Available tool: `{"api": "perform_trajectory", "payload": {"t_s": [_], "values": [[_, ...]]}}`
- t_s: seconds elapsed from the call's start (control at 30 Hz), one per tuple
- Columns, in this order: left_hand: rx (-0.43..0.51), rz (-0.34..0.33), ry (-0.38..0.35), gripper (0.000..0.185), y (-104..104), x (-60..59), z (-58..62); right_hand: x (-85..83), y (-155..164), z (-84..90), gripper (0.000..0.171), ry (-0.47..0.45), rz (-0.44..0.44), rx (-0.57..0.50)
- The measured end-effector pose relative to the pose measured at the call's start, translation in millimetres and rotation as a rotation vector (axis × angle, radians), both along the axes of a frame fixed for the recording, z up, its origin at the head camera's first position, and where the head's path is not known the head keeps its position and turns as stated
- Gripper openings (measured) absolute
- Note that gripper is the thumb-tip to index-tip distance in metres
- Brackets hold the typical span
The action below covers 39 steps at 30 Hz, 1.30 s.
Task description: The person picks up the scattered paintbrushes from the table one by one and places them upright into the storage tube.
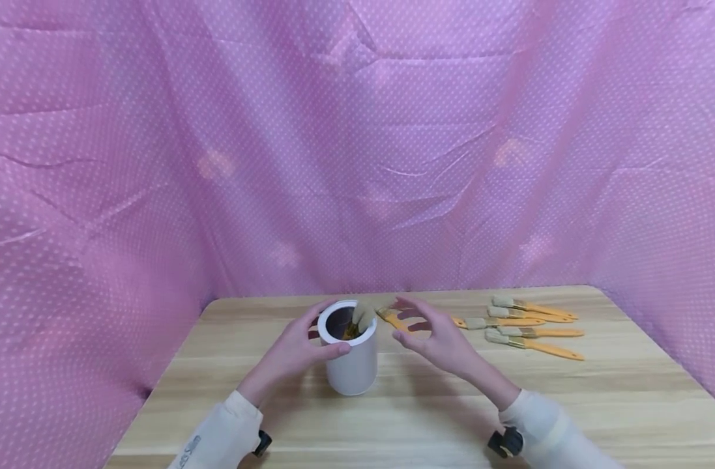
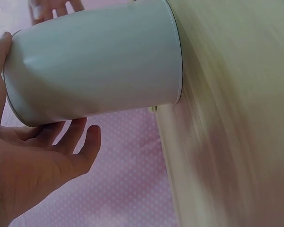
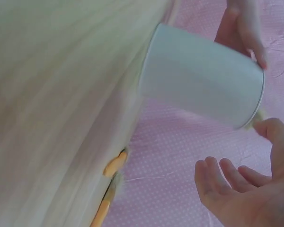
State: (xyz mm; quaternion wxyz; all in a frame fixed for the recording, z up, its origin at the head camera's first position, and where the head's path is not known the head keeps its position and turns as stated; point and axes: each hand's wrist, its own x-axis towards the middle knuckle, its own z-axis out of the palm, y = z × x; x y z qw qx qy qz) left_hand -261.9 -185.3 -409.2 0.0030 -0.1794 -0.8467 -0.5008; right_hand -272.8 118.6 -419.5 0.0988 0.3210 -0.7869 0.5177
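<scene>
Head view: we go left to right across the wooden table.
Left hand: thumb curled on the rim of the white can, which stands upright at table centre.
In the can: one brush, bristles up.
Right hand: fingers spread, relaxed, holding nothing, just beside the can.
Far right: four loose brushes.
Handling, as we judge: can light, stiff, smooth; we would grip its wall.
</scene>
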Motion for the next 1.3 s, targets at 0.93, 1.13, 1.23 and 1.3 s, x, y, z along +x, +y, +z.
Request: {"api": "perform_trajectory", "payload": {"t_s": [0.93,1.13,1.23,1.3], "values": [[0.050,0.031,-0.030,0.095,-27.4,-7.1,-4.1,-66.5,1.5,-30.2,0.031,-0.073,-0.235,0.276],[0.041,0.045,-0.038,0.095,-31.7,-9.2,-6.5,-73.0,-4.5,-39.9,0.029,-0.088,-0.235,0.445],[0.044,0.041,-0.032,0.093,-33.1,-10.2,-7.0,-73.7,-9.1,-42.5,0.027,-0.118,-0.253,0.468],[0.052,0.030,-0.023,0.092,-33.9,-10.9,-6.8,-72.9,-12.7,-43.1,0.024,-0.134,-0.272,0.484]]}}
